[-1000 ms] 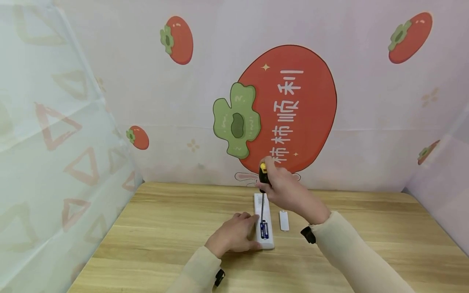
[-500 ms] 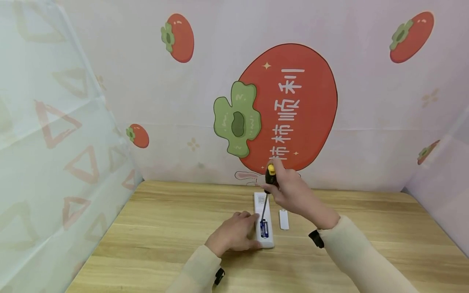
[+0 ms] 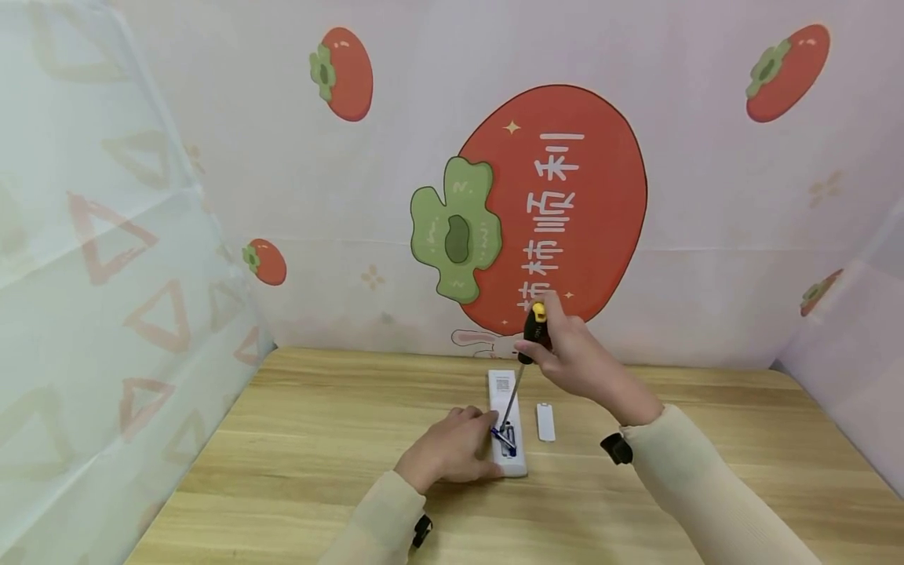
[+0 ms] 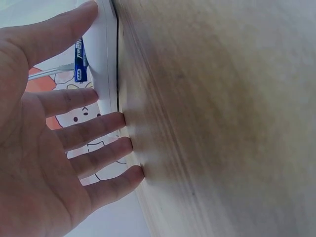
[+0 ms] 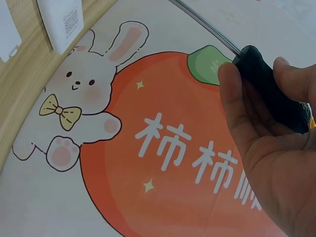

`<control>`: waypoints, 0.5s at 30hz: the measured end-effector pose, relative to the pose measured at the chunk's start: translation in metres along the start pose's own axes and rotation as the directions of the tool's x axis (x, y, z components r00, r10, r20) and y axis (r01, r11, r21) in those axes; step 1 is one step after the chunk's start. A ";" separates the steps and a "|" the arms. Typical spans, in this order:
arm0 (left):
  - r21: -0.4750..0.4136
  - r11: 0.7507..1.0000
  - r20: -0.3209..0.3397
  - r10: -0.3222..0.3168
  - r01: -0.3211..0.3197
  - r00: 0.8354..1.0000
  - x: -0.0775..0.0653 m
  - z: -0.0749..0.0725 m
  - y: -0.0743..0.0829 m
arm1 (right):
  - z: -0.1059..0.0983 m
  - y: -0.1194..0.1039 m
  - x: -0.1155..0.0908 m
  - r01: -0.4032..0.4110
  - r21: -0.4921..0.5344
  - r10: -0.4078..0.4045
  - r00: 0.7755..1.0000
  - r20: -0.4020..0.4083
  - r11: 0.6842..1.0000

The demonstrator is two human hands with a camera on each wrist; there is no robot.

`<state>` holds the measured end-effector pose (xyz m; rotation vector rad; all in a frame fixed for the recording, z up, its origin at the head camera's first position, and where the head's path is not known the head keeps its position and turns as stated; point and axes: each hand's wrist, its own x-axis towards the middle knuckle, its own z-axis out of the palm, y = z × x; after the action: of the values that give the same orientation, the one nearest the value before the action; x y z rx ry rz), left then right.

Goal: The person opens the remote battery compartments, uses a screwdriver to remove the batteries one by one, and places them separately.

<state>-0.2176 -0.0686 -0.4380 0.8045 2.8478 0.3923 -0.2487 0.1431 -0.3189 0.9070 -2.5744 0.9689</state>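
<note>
A white remote control lies face down on the wooden table, its battery compartment uncovered. My left hand rests along its left side, thumb and index fingertip against the edge, the other fingers extended and touching the table in the left wrist view. In my right hand I grip the black-and-yellow handle of a screwdriver; its tip is down at the compartment's upper end. One blue AAA battery sticks up tilted out of the compartment, slanting across it. Another battery sits in the slot, partly covered by the tilted one.
A white battery cover lies on the wooden table just right of the remote. Behind the table's far edge hangs a pale backdrop printed with red persimmons. A similar sheet stands on the left.
The screwdriver handle has swung to the right, tilting the shaft. One battery has come up from its slot and now lies askew. My left hand has stayed in place.
</note>
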 end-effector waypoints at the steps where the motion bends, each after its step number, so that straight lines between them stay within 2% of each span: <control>1: -0.002 1.000 0.000 -0.001 0.001 1.000 0.000 0.000 0.000 | 0.000 0.000 0.000 -0.002 0.002 0.002 1.000 -0.001 1.000; 10: -0.018 1.000 0.009 -0.014 0.014 1.000 -0.001 -0.001 0.000 | 0.000 0.001 -0.006 -0.052 0.040 0.051 0.999 0.017 0.998; 15: -0.007 1.000 0.005 -0.012 0.012 1.000 -0.001 0.000 0.000 | -0.001 0.002 -0.009 -0.089 0.047 0.090 0.996 -0.005 0.995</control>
<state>-0.2170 -0.0695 -0.4377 0.7855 2.8435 0.3975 -0.2428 0.1490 -0.3234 0.8047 -2.6169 1.0586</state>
